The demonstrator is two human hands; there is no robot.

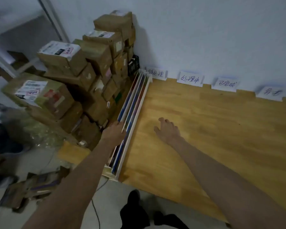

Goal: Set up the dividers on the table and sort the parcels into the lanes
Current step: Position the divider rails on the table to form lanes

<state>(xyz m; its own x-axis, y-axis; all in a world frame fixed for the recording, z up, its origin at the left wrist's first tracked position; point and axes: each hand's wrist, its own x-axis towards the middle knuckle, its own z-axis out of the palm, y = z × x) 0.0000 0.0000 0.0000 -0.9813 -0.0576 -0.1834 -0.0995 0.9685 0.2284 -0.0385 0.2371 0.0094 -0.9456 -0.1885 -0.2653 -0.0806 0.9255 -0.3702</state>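
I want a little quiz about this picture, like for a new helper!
1. True or false: the dividers already split the table into lanes.
2. How many label cards stand along the wall? A two, B four, C six.
3. Which hand touches the dividers?

Key:
1. False. They lie bunched together beside the parcels, on the table's left side.
2. B, four.
3. The left hand grips their near end; the right hand hovers open over bare wood.
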